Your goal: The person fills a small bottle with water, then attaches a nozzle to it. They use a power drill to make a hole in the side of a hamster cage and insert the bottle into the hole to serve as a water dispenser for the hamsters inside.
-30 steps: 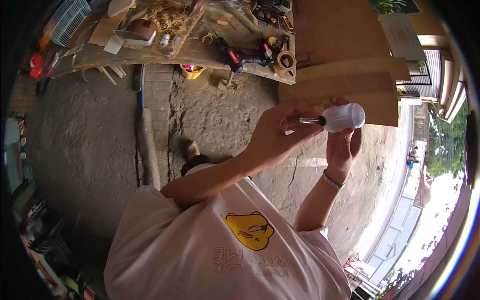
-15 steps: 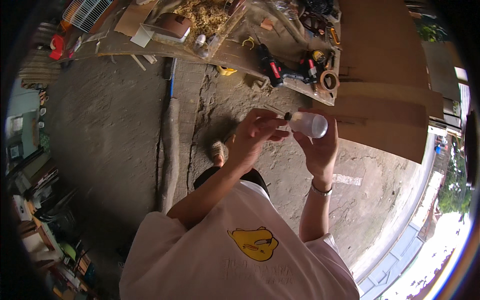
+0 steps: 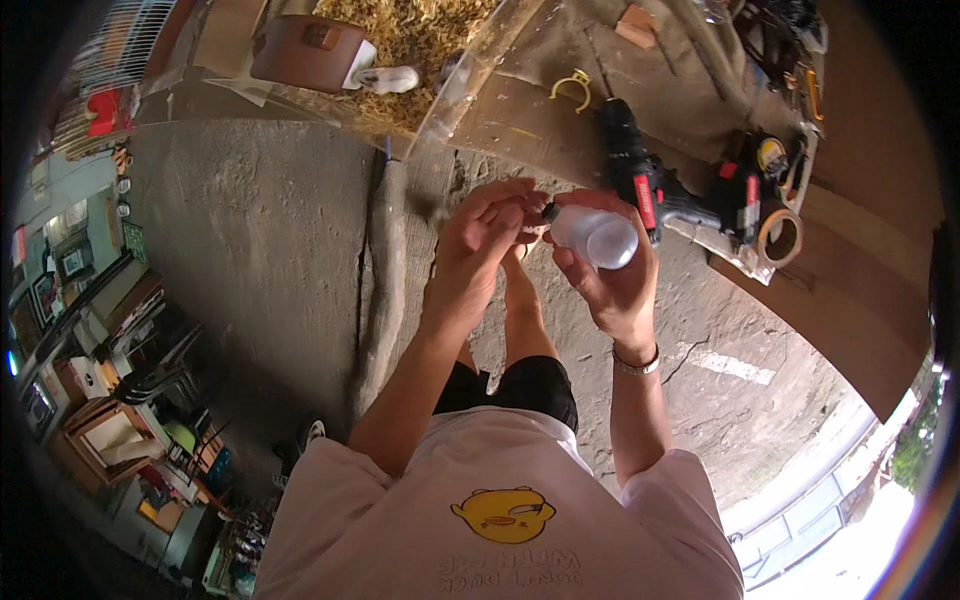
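A translucent plastic bottle (image 3: pixel 598 238) with a dark cap (image 3: pixel 550 212) lies tilted in my right hand (image 3: pixel 625 280), its rounded base toward me. It looks like a small-animal water bottle. My right fingers and thumb wrap round its body. My left hand (image 3: pixel 478 240) is at the cap end, fingers curled in close round the neck. The thin metal tube at that end is hidden behind my left fingers.
Ahead, a clear-walled pen holds wood shavings (image 3: pixel 415 25), a brown shelter (image 3: pixel 300 55) and a small whitish animal (image 3: pixel 388 79). Right of it lie a cordless drill (image 3: pixel 640 180), a tape roll (image 3: pixel 779 238) and a yellow ring-shaped clip (image 3: pixel 571 88). A log (image 3: pixel 383 290) lies on the floor.
My view has moved closer to the bench, so the pen and drill appear larger. Both hands have shifted slightly left in the picture with the bottle, and the metal tube no longer shows.
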Demonstrator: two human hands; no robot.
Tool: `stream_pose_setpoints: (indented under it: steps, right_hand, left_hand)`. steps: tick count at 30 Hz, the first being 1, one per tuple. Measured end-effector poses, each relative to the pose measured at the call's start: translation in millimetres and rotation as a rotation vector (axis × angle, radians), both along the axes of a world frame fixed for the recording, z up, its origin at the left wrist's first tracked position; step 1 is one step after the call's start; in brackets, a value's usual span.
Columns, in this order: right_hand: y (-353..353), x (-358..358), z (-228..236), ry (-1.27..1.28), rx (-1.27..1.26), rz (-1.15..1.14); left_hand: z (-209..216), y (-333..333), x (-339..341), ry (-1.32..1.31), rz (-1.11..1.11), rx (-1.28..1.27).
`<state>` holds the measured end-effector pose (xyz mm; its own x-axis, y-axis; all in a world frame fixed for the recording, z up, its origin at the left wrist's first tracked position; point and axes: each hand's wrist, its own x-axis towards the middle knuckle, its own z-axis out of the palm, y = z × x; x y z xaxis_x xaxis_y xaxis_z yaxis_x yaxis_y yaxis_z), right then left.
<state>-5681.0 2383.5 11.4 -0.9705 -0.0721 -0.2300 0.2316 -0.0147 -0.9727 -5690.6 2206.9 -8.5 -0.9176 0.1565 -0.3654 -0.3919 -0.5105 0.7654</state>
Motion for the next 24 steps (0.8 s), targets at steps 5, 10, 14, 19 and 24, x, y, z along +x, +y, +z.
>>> stream_pose_setpoints:
  steps: [5,10,14,19,24]
  right_hand:
    - [-10.8,-23.3,-23.7,-0.023,-0.047,0.042]
    - [-26.4,-48.3,-37.3,-0.048,-0.178,-0.044]
    - [-37.0,-65.0,-46.1,-0.060,-0.199,-0.043]
    - [-41.6,-70.9,-47.8,-0.102,-0.194,-0.024]
    - [-46.6,-72.1,-53.3,-0.069,-0.272,-0.017]
  left_hand:
    - [-27.2,4.7,-25.6,-0.115,0.095,-0.010]
    - [-8.9,-20.8,-15.0,-0.126,0.030,-0.237]
    - [8.0,-66.6,12.7,0.176,-0.022,-0.741]
    - [51.5,-112.8,-50.4,0.918,0.125,-1.014]
    - [75.2,-104.9,-112.2,0.929,-0.053,-1.246]
